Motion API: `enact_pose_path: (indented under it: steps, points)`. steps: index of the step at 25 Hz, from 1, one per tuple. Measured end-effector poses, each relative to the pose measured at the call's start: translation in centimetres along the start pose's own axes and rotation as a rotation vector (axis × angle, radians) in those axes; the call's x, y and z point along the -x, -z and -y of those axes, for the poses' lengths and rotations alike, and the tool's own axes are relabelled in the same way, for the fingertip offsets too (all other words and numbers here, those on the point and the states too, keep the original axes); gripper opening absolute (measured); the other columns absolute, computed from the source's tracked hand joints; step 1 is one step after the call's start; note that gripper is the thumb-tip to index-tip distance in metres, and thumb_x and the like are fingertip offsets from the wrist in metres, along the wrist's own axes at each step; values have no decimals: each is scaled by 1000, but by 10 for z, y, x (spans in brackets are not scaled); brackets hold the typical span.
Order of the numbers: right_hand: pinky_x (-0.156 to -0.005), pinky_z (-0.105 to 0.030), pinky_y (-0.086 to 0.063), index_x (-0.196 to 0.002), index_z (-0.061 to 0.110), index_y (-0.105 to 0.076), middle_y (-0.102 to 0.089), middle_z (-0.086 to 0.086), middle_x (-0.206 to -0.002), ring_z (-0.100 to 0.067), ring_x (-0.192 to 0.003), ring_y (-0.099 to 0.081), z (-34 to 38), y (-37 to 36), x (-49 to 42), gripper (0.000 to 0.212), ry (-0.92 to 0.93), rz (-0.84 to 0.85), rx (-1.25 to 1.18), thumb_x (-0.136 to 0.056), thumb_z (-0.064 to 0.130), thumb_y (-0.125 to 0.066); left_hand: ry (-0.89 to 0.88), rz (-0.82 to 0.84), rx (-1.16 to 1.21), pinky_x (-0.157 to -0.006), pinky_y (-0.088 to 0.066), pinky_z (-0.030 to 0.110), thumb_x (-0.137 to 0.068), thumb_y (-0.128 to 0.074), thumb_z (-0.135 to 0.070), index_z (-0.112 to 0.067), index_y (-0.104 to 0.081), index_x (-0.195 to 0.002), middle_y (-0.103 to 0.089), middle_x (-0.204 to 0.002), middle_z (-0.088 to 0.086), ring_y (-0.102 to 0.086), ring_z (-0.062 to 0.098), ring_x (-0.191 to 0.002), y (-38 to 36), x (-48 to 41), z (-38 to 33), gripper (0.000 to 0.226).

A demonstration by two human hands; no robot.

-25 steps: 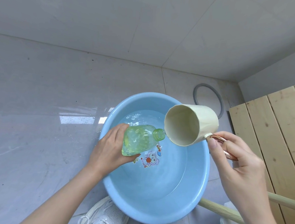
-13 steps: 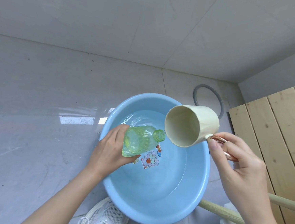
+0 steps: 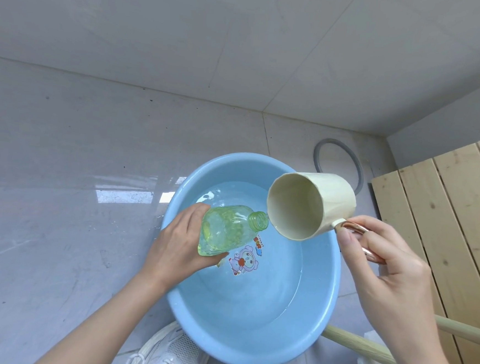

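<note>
My left hand (image 3: 181, 241) grips a clear green plastic bottle (image 3: 228, 229) tilted on its side, its open neck pointing right. My right hand (image 3: 381, 267) holds a cream mug (image 3: 310, 206) by its copper handle (image 3: 362, 240). The mug is tipped over with its mouth facing me, its lower rim right beside the bottle's neck. A little water lies at the mug's lower lip. Both are held above a blue plastic basin (image 3: 316, 325) with shallow water and a cartoon sticker (image 3: 244, 261) on its bottom.
The basin stands on a grey tiled floor (image 3: 57, 225) near a grey wall. A grey ring hose (image 3: 339, 163) lies behind it. Pale wooden slats (image 3: 445, 226) and two wooden poles (image 3: 363, 348) are at the right. A white sneaker (image 3: 166, 357) shows at the bottom edge.
Almost nothing differs: the mug and the bottle keep the same tilted pose above the basin, with only a tiny drift of the view.
</note>
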State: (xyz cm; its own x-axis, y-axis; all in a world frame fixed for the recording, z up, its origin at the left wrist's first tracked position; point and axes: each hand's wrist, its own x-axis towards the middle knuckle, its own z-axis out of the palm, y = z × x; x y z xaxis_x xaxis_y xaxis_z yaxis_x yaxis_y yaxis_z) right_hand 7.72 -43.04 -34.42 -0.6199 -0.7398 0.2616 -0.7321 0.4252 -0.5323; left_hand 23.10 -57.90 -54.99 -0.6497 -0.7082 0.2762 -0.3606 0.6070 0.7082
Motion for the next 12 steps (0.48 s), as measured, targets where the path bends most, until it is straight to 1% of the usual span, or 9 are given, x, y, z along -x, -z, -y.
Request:
enact_pose_path:
  steps: [7, 12]
  points:
    - [-73, -30, -44, -61, 0, -60, -65, -2, -94, -11, -85, -60, 0, 0, -1, 53, 4, -3, 13, -85, 46, -53, 12, 10, 5, -93, -35, 25, -55, -87, -44, -4, -48, -123, -60, -118, 10, -48, 19, -109, -1, 0, 0, 88]
    - [-71, -35, -45, -62, 1, -61, -65, -1, -95, -12, -86, -61, 1, -1, -1, 52, 25, -2, 43, -85, 46, -53, 13, 16, 14, -91, -36, 25, -56, -84, -47, -6, -46, -123, -60, -119, 9, -48, 19, -108, 0, 0, 1, 87]
